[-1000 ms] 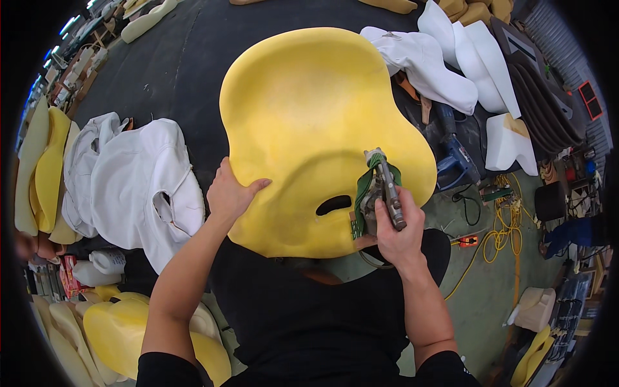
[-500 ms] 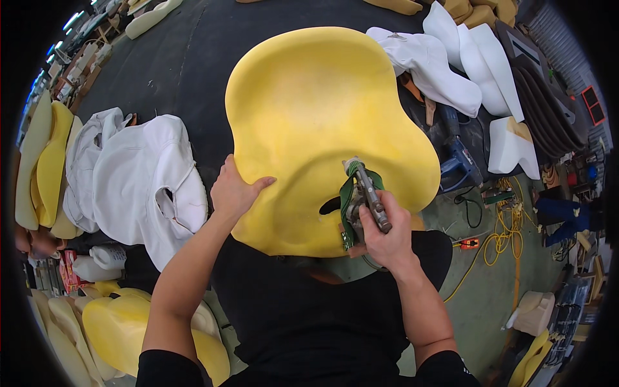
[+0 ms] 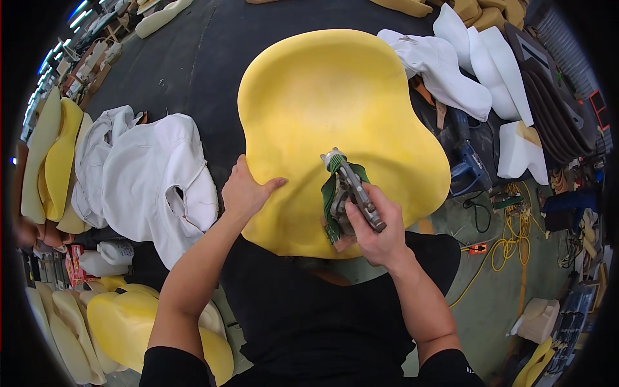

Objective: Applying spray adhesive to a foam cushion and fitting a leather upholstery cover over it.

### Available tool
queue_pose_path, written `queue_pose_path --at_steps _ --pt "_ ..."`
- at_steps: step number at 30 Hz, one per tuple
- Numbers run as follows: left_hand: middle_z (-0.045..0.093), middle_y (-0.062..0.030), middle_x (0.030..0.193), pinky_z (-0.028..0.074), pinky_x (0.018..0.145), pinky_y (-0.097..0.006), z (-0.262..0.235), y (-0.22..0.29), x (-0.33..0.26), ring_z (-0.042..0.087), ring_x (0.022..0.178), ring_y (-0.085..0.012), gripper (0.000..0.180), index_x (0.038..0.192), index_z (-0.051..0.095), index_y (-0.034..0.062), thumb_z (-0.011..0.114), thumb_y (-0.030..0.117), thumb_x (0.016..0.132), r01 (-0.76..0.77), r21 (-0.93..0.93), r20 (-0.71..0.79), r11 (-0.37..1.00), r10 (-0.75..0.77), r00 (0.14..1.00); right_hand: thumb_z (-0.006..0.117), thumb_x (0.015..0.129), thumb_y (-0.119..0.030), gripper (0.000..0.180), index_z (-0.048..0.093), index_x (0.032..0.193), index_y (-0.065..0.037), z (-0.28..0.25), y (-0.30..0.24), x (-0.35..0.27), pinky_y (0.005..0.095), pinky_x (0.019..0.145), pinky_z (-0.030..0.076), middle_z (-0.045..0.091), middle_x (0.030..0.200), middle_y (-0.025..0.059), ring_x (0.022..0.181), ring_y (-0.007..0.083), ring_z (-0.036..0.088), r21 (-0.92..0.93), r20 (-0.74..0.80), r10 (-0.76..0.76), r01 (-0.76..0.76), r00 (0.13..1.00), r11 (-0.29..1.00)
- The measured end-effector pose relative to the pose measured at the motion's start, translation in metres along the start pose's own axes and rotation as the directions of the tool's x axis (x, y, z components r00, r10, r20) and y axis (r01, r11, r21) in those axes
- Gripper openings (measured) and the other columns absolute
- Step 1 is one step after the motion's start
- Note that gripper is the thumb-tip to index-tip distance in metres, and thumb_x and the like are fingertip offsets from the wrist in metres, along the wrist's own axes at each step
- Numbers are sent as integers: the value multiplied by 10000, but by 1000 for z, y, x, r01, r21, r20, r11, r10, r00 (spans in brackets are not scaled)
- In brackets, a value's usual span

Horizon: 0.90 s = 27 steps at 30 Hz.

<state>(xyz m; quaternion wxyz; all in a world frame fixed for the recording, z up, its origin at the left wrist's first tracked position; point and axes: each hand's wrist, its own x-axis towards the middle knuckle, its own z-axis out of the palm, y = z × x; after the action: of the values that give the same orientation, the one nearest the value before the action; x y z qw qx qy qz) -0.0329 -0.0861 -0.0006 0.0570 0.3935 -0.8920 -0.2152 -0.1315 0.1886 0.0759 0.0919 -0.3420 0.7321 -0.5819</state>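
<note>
A large, contoured yellow foam seat cushion (image 3: 322,97) rests in front of me on the dark worktop, its near edge close to my body. My left hand (image 3: 248,192) grips its left edge, thumb lying on top and fingers along the side. In my right hand (image 3: 382,229) is a metal spray gun (image 3: 358,193), partly wrapped in green material. The gun is over the near middle of the cushion, its nozzle pointing away from me. Whether anything comes out of it I cannot tell. The gun hides the cushion's oval hole.
White fabric covers (image 3: 155,168) lie at left, and another white cover (image 3: 451,74) is behind the cushion at right. White foam pieces (image 3: 500,71) and a blue power tool (image 3: 467,164) are on the right. A yellow cable (image 3: 509,242) coils on the floor. More yellow foam (image 3: 126,322) is at lower left.
The spray gun in my right hand has moved left across the cushion and now covers the oval hole. My left hand keeps its grip. The whole view has shifted slightly.
</note>
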Motion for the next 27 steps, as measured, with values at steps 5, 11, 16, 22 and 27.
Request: queue_pose_path --at_steps 5,11,16,22,27 --pt "654 -208 1310 568 946 -514 1 0 1 693 1170 -408 1104 1465 438 31 854 723 712 -11 1 -7 1000 11 1000 718 949 -65 185 650 1110 -5 1 7 1 331 574 466 624 689 64 557 180 578 45 46 86 -88 995 995" --pt "657 -207 1302 566 946 -513 2 -2 2 693 1166 -410 1116 1466 435 22 851 732 712 -15 -2 2 1000 15 1000 722 942 -65 184 648 1099 -4 0 5 0 334 568 456 617 685 67 548 185 570 64 47 92 -95 995 993" --pt "658 -221 1295 566 947 -517 3 -4 3 694 1163 -413 1138 1467 436 3 845 747 709 -14 8 -2 1000 14 1000 719 945 -52 186 641 1104 5 -2 -4 -1 322 561 466 621 686 70 542 178 596 -4 25 -36 36 999 999" --pt "665 -227 1291 569 939 -522 4 -4 4 701 1148 -413 1146 1462 437 -9 840 755 708 -24 -1 -6 1000 24 1000 717 947 -49 185 641 1107 6 -1 -1 2 314 557 478 631 690 62 533 158 602 -19 1 -78 78 997 997" --pt "663 -228 1298 568 941 -521 4 -3 5 702 1145 -413 1140 1464 436 -8 847 742 710 -15 -4 6 1000 15 1000 715 948 -48 185 640 1107 7 -2 1 -2 309 558 475 635 698 63 541 155 598 -19 -21 -51 50 998 999"
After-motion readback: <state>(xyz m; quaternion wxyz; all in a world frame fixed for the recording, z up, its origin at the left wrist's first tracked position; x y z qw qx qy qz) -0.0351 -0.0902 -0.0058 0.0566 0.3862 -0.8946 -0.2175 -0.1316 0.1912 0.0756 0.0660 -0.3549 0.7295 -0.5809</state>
